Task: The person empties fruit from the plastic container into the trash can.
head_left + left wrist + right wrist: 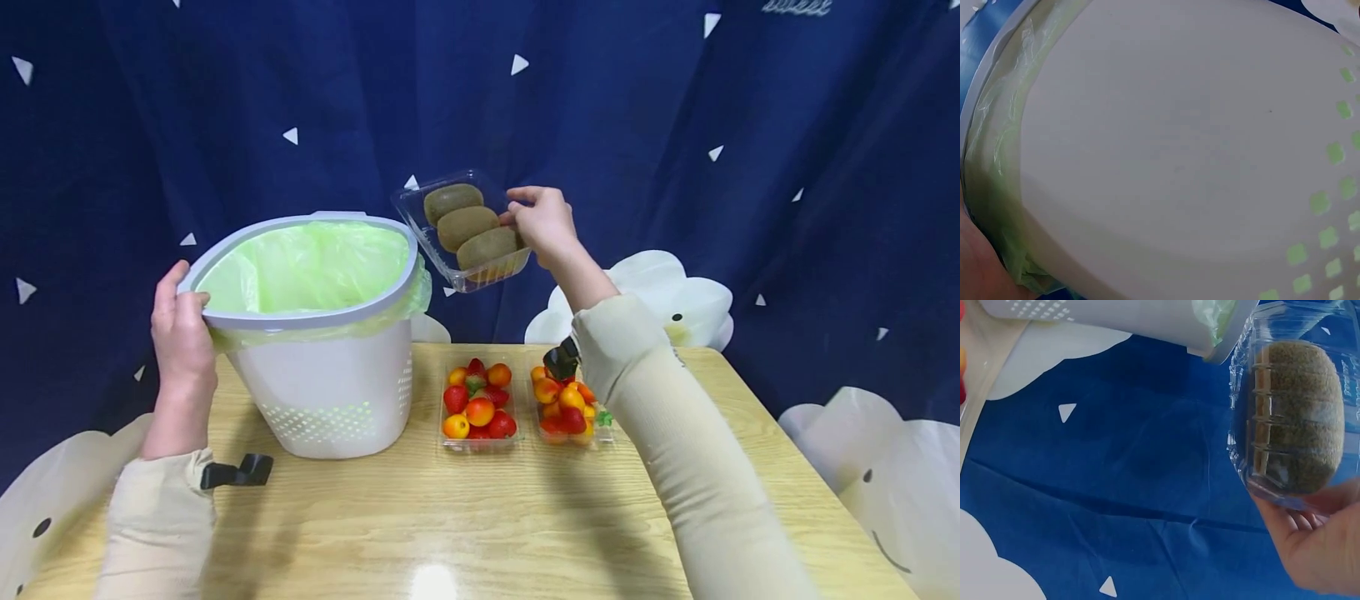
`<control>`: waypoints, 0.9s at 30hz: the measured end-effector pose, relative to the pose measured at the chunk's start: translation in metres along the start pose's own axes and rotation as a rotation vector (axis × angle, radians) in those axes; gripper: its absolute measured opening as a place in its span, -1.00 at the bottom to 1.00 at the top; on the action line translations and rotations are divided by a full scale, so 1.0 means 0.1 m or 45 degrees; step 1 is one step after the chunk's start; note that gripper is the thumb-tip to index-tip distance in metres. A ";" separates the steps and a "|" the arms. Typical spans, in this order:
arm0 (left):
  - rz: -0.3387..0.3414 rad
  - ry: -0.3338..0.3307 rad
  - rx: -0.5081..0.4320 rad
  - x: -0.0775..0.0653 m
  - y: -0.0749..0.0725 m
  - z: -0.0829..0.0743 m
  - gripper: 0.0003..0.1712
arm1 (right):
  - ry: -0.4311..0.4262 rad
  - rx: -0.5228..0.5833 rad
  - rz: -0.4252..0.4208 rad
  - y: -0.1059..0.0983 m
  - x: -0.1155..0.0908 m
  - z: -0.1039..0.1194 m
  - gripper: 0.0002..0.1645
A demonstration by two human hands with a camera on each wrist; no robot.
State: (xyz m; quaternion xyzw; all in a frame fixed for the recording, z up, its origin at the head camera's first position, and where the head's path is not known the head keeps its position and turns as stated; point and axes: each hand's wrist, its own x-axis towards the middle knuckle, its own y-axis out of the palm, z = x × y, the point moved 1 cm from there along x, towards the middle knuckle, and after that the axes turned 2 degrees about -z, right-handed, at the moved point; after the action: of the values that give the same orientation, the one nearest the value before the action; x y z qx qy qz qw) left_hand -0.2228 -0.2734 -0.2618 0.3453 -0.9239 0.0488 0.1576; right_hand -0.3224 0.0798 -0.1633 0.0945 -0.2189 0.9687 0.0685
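Note:
My left hand point(182, 325) grips the grey rim of a white bin point(322, 375) at its left side. A pale green bag point(300, 267) lines the bin and folds over the rim. In the left wrist view the bin's pale wall point(1166, 137) fills most of the picture. Raised beside the bin's right rim, a clear plastic tray point(431, 242) hangs tilted, holding three brown kiwis point(467, 227). My right hand point(546, 223) pinches this tray by its right edge. Through the tray's ribbed side, one kiwi point(1300, 419) shows in the right wrist view.
Two clear trays of strawberries and small orange fruit stand on the wooden table point(360, 525): one tray point(480, 444) right of the bin, the other point(573, 408) partly behind my right sleeve. A dark blue curtain point(637, 108) with white triangles hangs behind.

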 end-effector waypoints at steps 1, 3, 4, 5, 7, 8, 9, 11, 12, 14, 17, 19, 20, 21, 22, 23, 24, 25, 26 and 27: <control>0.002 -0.003 0.000 -0.01 -0.01 0.00 -0.39 | 0.004 0.004 -0.002 0.02 0.01 0.01 -0.57; 0.010 -0.007 -0.003 -0.02 -0.01 0.00 -0.39 | 0.006 0.006 -0.005 0.05 0.02 0.04 -0.57; 0.010 -0.010 -0.003 -0.03 -0.01 0.00 -0.39 | 0.008 0.005 -0.003 0.07 0.03 0.06 -0.57; 0.015 -0.009 -0.002 -0.04 -0.01 0.00 -0.39 | 0.010 -0.002 -0.005 0.08 0.03 0.08 -0.57; 0.020 -0.003 -0.001 -0.05 0.00 0.00 -0.39 | 0.011 -0.010 -0.005 0.10 0.05 0.13 -0.58; 0.018 0.002 -0.006 -0.04 0.00 0.00 -0.39 | 0.012 -0.013 -0.006 0.11 0.06 0.16 -0.58; 0.014 0.008 -0.006 -0.04 0.01 0.00 -0.39 | 0.012 -0.017 -0.008 0.12 0.07 0.19 -0.58; 0.016 0.012 -0.009 -0.03 0.01 -0.01 -0.39 | 0.006 -0.030 -0.014 0.15 0.09 0.25 -0.58; 0.015 0.012 -0.007 -0.03 0.02 -0.01 -0.39 | 0.002 -0.035 -0.015 0.17 0.10 0.28 -0.58; 0.017 0.011 -0.002 -0.03 0.02 -0.01 -0.39 | -0.009 -0.042 -0.014 0.21 0.11 0.32 -0.58; 0.039 0.013 0.021 -0.06 0.03 0.00 -0.39 | -0.016 -0.042 -0.005 0.28 0.12 0.36 -0.59; 0.049 0.028 0.014 -0.08 0.03 0.01 -0.39 | -0.019 -0.042 -0.007 0.34 0.12 0.37 -0.60; 0.055 0.036 0.017 -0.09 0.04 0.01 -0.40 | -0.020 -0.048 -0.011 0.37 0.12 0.38 -0.60; 0.059 0.041 0.019 -0.09 0.04 0.02 -0.40 | -0.023 -0.056 -0.015 0.40 0.12 0.39 -0.60; 0.062 0.045 0.020 -0.10 0.05 0.02 -0.40 | -0.030 -0.067 -0.017 0.43 0.12 0.40 -0.61; 0.066 0.048 0.014 -0.10 0.06 0.02 -0.40 | -0.038 -0.076 -0.016 0.46 0.12 0.42 -0.61; 0.065 0.049 0.006 -0.10 0.06 0.01 -0.40 | -0.047 -0.088 -0.012 0.49 0.12 0.43 -0.61; 0.064 0.045 -0.001 -0.10 0.07 0.01 -0.40 | -0.054 -0.096 -0.005 0.52 0.12 0.44 -0.61; 0.067 0.038 0.013 -0.10 0.07 0.00 -0.40 | -0.064 -0.103 0.002 0.55 0.12 0.45 -0.61; 0.068 0.031 0.005 -0.10 0.07 -0.01 -0.39 | -0.075 -0.113 0.007 0.57 0.13 0.46 -0.61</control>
State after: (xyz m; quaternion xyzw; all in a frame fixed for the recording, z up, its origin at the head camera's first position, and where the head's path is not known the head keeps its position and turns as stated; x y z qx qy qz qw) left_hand -0.2202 -0.2613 -0.2645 0.3201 -0.9307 0.0592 0.1668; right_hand -0.3375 0.0094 -0.1432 0.1193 -0.2637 0.9551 0.0635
